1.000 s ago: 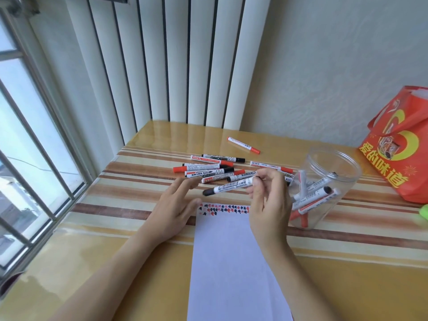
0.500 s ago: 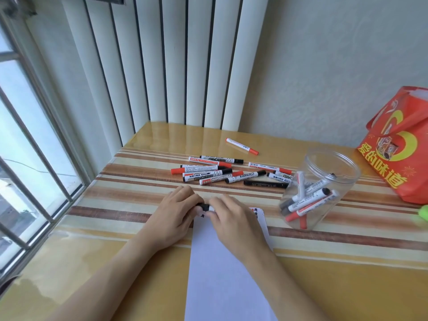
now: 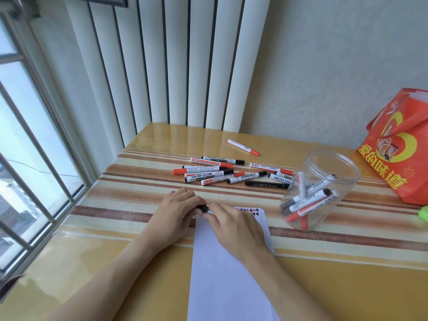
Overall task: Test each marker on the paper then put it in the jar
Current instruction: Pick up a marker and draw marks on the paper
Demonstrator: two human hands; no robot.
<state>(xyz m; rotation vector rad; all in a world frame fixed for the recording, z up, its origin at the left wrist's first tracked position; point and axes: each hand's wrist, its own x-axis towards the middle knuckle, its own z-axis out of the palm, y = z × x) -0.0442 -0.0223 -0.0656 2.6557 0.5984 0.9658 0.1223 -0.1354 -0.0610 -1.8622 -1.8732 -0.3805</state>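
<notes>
Both hands, left hand [image 3: 176,210] and right hand [image 3: 234,224], pinch a light, rigid, slick marker [image 3: 204,208] at its ends over the paper's [image 3: 222,274] twelve o'clock edge.

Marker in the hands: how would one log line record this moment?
stage: uncapping | left hand: grips cap end | right hand: grips marker | over paper | jar: partly filled
</notes>
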